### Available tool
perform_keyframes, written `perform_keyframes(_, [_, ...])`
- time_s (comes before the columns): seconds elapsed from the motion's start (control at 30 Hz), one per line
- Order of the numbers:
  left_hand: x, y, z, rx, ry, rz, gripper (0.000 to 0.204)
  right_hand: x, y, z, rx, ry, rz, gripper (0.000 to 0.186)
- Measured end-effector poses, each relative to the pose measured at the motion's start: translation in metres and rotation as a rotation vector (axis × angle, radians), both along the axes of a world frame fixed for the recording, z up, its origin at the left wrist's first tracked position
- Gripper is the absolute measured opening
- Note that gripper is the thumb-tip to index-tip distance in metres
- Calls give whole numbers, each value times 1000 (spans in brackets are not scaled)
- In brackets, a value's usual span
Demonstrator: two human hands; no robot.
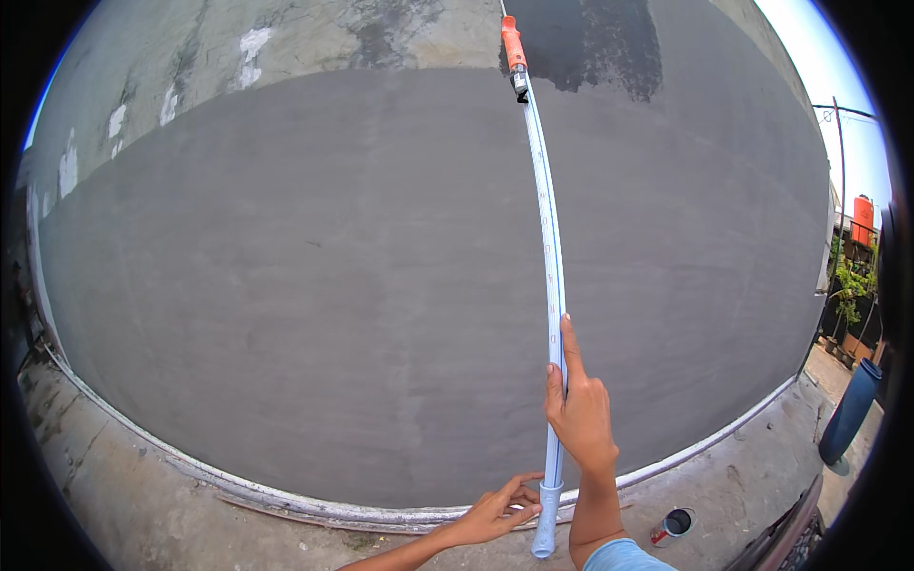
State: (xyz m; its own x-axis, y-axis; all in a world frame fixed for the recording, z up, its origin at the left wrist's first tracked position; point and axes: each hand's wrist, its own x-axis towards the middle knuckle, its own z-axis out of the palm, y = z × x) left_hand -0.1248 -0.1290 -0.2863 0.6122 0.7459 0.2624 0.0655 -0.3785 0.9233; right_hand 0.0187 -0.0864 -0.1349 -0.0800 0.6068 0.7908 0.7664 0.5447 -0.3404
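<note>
A long white plastic pipe (549, 247) rises from my hands up the grey wall (314, 266). An orange roller handle (514, 45) is fixed to its top end, touching a darker wet patch (595, 43) high on the wall. My right hand (576, 404) grips the pipe about a third of the way up, with the forefinger stretched along it. My left hand (500, 509) holds the pipe's widened bottom end (546, 519) with its fingertips.
A pale ledge (286, 495) runs along the wall's foot above the concrete ground (124, 476). A small open paint can (674, 522) stands at lower right, a blue barrel (850, 409) further right, and plants with an orange tank (862, 221) beyond.
</note>
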Motion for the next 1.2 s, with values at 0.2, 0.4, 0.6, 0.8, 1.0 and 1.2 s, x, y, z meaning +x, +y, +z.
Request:
perform_keyframes(0.2, [18,12,48,103,-63,61,60,-5,42,91,76,21,-39,58])
perform_keyframes(0.4, [30,86,55,80,-287,105,53,-14,110,148,108,27,-39,60])
perform_keyframes(0.6, [14,105,-9,86,-51,224,52,-26,141,62,111,15,-21,63])
perform_keyframes(0.8, [3,71,-144,-134,108,204,56,-28,98,-73,-14,28,50,68])
perform_keyframes(1.0, [15,-14,-187,-14,115,113,59,-7,11,-84,-112,112,187,67])
perform_keyframes(1.2, [6,-77,-15,51,133,78,57,-9,-14,-6,5,265,392,62])
